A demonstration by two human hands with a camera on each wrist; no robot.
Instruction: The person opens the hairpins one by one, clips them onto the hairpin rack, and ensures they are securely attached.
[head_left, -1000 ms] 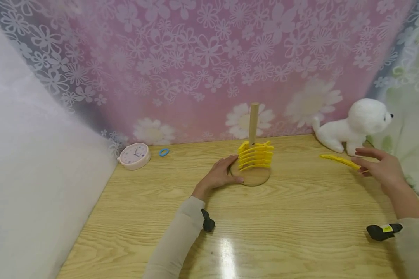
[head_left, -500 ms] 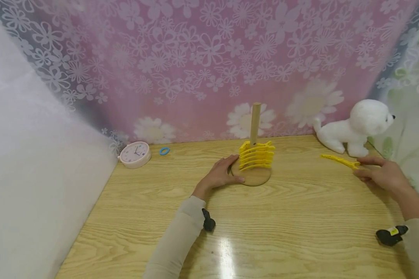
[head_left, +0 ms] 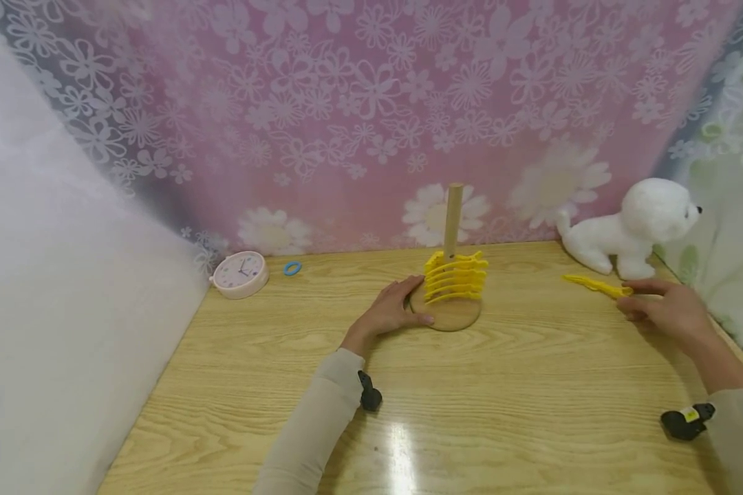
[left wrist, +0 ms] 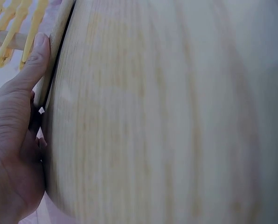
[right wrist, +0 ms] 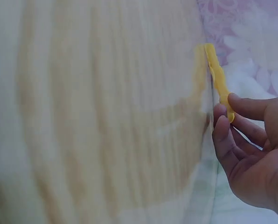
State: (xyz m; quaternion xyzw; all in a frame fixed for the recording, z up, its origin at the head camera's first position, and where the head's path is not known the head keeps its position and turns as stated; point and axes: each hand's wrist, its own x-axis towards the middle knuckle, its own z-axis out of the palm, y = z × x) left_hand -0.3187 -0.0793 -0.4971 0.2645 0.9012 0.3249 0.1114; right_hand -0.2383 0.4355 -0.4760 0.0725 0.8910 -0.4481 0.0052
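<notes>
In the head view a wooden stand has a round base and an upright post. Around the post's lower part, several curved yellow plastic strips are stacked. My left hand grips the base's left edge, its thumb lying on the top; the left wrist view shows the thumb along the rim. Off to the right, my right hand pinches one end of a loose yellow plastic strip between thumb and fingers. The strip's free end points left, toward the stand.
A white plush dog sits at the back right, just behind my right hand. At the back left lie a pale pink round clock and a small blue ring. A pink flowered curtain borders the wooden table behind.
My right hand has shifted its hold to the end of the strip, then moved slightly left with it. My left hand and the stand stay in place.
</notes>
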